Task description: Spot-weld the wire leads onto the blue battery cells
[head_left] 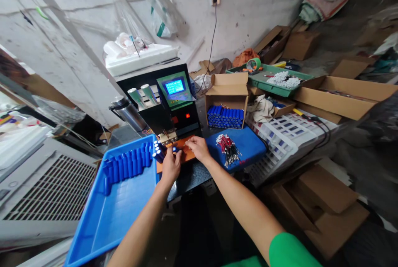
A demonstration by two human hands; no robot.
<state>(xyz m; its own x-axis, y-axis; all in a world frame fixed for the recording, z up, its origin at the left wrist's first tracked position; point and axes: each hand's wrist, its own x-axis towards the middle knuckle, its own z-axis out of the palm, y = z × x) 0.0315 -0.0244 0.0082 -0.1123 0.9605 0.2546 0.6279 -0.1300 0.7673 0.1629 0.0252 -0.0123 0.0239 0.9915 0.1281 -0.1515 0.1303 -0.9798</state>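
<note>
My left hand (171, 164) grips a small pack of blue cylindrical battery cells (159, 151) and holds it on the orange plate (189, 155) under the welder's electrodes (168, 136). My right hand (197, 147) rests on the same plate, its fingertips pinching something small and thin at the cell ends; I cannot make out what. The black spot welder (174, 101) with a lit green and blue screen stands right behind both hands.
A blue tray (112, 213) with a row of blue cells sits at the left. A blue pad (248, 144) holds a bundle of red wires (228, 149). An open carton of blue cells (226, 115), white grid trays (280, 134), a green tray (270, 86) and cardboard boxes fill the right.
</note>
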